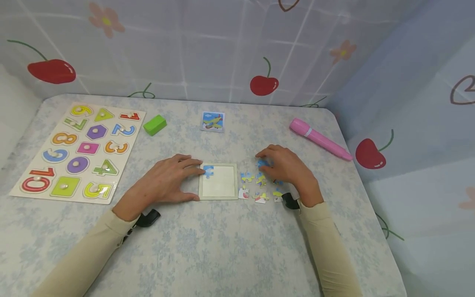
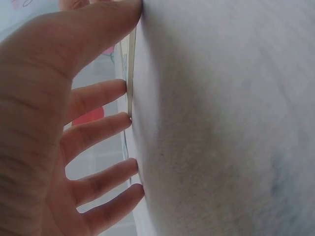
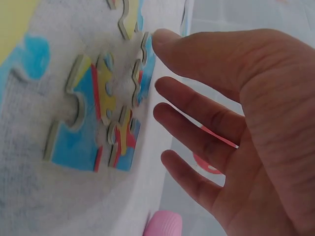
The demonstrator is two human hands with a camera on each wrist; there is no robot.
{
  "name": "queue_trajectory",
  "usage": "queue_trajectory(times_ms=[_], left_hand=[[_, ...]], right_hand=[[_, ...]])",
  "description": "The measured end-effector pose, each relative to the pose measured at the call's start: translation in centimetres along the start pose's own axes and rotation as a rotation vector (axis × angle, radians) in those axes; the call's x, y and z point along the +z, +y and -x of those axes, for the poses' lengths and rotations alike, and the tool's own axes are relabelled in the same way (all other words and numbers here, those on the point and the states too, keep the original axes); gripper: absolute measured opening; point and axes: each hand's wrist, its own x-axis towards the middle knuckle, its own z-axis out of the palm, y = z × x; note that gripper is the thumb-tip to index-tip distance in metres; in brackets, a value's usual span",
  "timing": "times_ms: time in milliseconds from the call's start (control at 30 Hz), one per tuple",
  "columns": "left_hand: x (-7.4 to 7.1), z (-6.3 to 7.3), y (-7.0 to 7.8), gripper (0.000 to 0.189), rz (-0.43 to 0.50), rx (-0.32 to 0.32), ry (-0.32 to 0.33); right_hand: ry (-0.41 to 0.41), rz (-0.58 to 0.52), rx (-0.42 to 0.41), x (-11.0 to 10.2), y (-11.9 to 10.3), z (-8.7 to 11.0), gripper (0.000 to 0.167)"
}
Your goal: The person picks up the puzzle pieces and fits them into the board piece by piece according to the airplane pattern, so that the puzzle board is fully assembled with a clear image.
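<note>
My left hand [image 1: 167, 179] lies at the left side of a small square puzzle tray [image 1: 218, 198], fingers spread and thumb at the lower corner. In the left wrist view, fingertips [image 2: 123, 119] are right at the tray's edge. A single blue jigsaw piece [image 1: 208, 170] sits in the tray's upper left corner. To the tray's right, my right hand [image 1: 289, 165] hovers over loose jigsaw pieces [image 1: 261, 179], hiding some. The right wrist view shows its fingers apart and relaxed, with the thumb [image 3: 167, 42] close beside a blue piece [image 3: 146, 83].
A number-and-shape board [image 1: 122, 163] lies at the left, with a green block [image 1: 155, 125] by its upper right corner. Behind the tray lies a small airplane picture card [image 1: 212, 122]. A pink marker-like stick [image 1: 320, 140] lies at the back right. A patterned curtain [image 1: 215, 53] borders the table.
</note>
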Motion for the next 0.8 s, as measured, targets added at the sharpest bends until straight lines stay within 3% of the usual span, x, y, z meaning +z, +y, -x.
queue_trajectory(times_ms=[333,800], left_hand=[[-0.1,0.0,0.1,0.079,0.009,-0.009,-0.004],[0.0,0.1,-0.1,0.077,0.018,-0.004,0.013]], right_hand=[[-0.064,-0.010,0.045,-0.2,1.0,0.2,0.039],[-0.044,-0.015,0.000,-0.2,1.4,0.2,0.034]])
